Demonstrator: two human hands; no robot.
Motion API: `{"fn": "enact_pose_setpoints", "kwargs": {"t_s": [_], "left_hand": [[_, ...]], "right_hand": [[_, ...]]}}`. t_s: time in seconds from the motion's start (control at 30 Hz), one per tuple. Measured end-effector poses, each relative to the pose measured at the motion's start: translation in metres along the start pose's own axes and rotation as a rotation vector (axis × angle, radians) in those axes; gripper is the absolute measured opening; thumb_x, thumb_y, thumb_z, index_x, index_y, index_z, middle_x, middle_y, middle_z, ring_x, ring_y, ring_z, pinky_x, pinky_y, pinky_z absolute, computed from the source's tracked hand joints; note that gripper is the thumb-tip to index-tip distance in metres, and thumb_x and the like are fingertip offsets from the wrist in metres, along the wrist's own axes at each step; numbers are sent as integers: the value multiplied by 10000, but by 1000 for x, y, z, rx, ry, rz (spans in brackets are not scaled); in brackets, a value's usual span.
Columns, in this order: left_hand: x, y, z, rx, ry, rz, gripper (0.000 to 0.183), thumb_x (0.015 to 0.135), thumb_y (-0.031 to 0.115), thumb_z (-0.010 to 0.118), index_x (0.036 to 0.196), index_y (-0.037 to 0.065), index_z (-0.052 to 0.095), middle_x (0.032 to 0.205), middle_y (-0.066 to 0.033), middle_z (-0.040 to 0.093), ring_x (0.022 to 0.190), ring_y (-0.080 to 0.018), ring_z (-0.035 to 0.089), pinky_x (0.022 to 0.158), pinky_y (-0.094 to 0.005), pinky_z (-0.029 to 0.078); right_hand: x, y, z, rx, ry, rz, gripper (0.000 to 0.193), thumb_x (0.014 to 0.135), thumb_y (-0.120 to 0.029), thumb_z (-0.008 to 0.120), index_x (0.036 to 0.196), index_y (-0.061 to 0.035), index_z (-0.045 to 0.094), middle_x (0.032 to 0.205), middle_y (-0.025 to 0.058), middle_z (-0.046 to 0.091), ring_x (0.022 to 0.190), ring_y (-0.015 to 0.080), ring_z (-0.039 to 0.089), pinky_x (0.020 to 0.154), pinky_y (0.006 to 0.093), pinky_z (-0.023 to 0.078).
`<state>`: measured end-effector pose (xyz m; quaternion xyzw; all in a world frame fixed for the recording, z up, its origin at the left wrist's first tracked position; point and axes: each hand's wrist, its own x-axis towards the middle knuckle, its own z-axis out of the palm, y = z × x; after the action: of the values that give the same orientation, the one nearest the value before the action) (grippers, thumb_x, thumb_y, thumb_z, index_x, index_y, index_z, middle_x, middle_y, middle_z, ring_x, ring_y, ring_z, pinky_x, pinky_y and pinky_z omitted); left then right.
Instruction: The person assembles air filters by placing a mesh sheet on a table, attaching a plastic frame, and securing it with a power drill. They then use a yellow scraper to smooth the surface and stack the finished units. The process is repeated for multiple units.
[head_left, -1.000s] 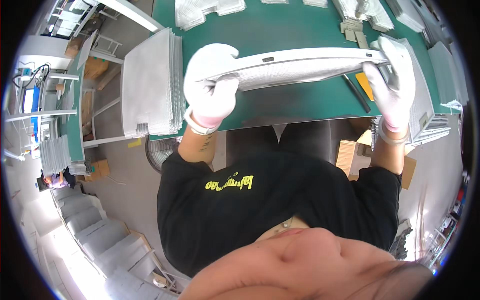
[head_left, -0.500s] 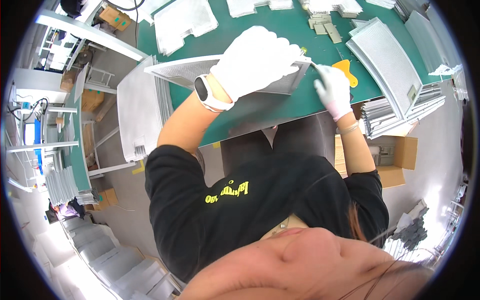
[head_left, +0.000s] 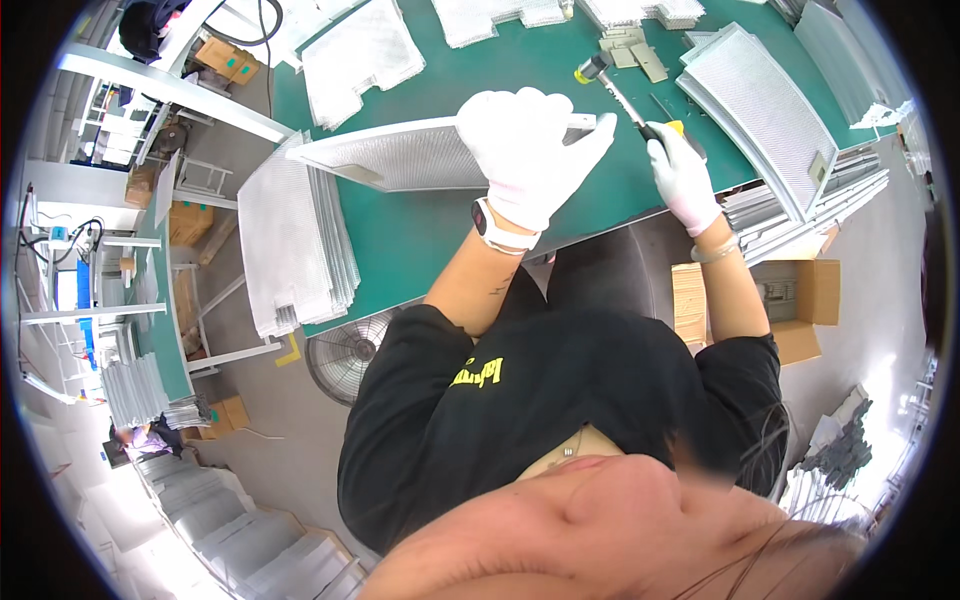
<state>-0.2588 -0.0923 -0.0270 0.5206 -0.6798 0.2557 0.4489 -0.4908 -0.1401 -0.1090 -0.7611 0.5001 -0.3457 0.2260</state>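
My left hand (head_left: 530, 155), in a white glove, is on the upper edge of a framed metal mesh panel (head_left: 420, 160), its thumb pointing out to the right. The panel stands tilted on its long edge on the green table, its right part hidden behind that hand. In my gloved right hand (head_left: 685, 180) is a small mallet (head_left: 622, 98) with a black grip, a metal shaft and a yellow-green tip. The mallet's head is up beyond the panel's right end, apart from it. A yellow scraper (head_left: 677, 128) shows partly beside my right hand.
Flat mesh sheets (head_left: 295, 240) are stacked at the table's left edge, others (head_left: 365, 60) farther back. Framed panels (head_left: 765, 110) lie piled on the right. Small metal plates (head_left: 640, 57) lie behind the mallet. Below are an open cardboard box (head_left: 815, 290) and a floor fan (head_left: 350, 355).
The mallet's head has come away from the panel's right corner, rising up and left into sight. My left hand has moved right and nearer to me along the panel, wrist turned.
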Motion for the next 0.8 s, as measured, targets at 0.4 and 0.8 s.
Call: {"fn": "enact_pose_setpoints", "kwargs": {"t_s": [0.4, 0.8], "left_hand": [[3, -6, 12, -63, 137, 33, 448, 623, 342, 860, 981, 116, 713, 688, 9, 554, 659, -213, 538, 761, -387, 394], [6, -10, 18, -47, 194, 27, 593, 625, 369, 862, 1124, 87, 708, 698, 6, 541, 686, -226, 534, 805, -399, 392]], "right_hand": [[-5, -94, -170, -69, -16, -372, 452, 1029, -78, 474, 1470, 19, 467, 1143, 97, 646, 935, 148, 584, 870, 264, 487], [-9, -129, -148, -368, 20, -597, 510, 907, 62, 545, 1397, -73, 578, 915, 141, 606, 793, 302, 610, 715, 386, 512]]}}
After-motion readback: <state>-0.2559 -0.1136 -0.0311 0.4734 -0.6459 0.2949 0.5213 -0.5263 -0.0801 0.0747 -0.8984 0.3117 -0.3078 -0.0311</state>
